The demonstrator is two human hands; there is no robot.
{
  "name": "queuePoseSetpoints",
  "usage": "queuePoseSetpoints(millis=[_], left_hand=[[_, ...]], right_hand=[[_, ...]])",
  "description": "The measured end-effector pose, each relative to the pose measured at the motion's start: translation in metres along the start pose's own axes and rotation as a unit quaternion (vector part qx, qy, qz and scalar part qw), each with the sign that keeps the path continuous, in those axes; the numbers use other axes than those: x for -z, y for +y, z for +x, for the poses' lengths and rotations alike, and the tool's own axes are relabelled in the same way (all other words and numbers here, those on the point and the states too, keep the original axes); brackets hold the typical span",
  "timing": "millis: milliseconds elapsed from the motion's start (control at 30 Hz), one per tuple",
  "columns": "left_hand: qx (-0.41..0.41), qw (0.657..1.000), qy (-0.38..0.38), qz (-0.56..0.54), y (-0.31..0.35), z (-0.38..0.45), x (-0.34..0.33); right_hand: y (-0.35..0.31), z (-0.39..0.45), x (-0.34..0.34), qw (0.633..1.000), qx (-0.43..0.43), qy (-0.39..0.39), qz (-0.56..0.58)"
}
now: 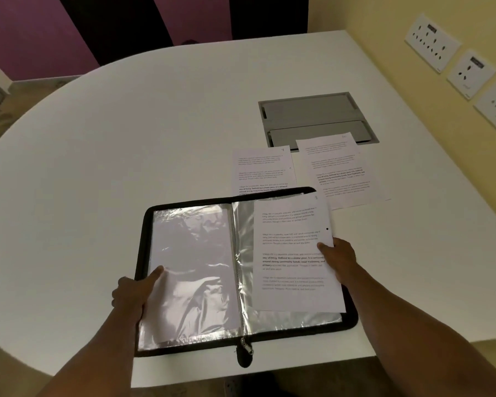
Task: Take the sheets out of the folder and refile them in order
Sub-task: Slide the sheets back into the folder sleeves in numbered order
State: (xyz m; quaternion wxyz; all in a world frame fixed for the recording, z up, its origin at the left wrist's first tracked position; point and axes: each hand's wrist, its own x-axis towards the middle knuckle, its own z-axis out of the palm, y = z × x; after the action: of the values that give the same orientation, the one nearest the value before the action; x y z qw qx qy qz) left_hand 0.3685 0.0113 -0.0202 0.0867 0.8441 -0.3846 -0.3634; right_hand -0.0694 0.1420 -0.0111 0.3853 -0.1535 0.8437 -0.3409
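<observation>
A black zip folder (351, 318) lies open near the table's front edge, with clear plastic sleeves (195, 253) on both sides. My left hand (133, 293) grips the folder's left edge, thumb on the left sleeve. My right hand (340, 260) pinches the right edge of a printed sheet (292, 247), which lies partly out over the right sleeve. Two more printed sheets lie on the table behind the folder: one (262, 167) partly under the folder's far edge, the other (340, 170) to its right.
The white round-ended table (155, 133) carries a grey cable hatch (312, 116) behind the loose sheets. Wall sockets (431, 41) line the yellow wall on the right. The folder's zip pull (246, 346) hangs over the front edge.
</observation>
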Motion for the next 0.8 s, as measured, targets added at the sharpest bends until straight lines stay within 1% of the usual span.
queuePoseSetpoints(millis=[100,200,367,500,667,800], left_hand=[[-0.001,0.998,0.0,-0.061,-0.009,0.0,0.007],[-0.022,0.991,0.021,-0.128,-0.01,-0.007,0.01],[-0.045,0.987,0.038,-0.146,-0.014,-0.017,0.019],[-0.059,0.99,0.049,-0.118,-0.028,-0.022,0.021],[-0.069,0.996,0.012,-0.055,-0.046,-0.02,0.02],[-0.069,0.998,0.005,0.011,-0.049,-0.018,0.017]], right_hand=[[0.009,-0.006,-0.001,0.997,-0.032,0.005,0.077],[0.011,-0.014,0.003,0.994,-0.043,0.009,0.1],[0.004,-0.037,0.012,0.993,-0.051,-0.007,0.11],[0.013,-0.051,0.011,0.996,-0.039,-0.007,0.085],[0.025,-0.066,0.008,0.998,-0.022,-0.005,0.054],[0.027,-0.071,0.007,0.999,-0.018,0.009,0.026]])
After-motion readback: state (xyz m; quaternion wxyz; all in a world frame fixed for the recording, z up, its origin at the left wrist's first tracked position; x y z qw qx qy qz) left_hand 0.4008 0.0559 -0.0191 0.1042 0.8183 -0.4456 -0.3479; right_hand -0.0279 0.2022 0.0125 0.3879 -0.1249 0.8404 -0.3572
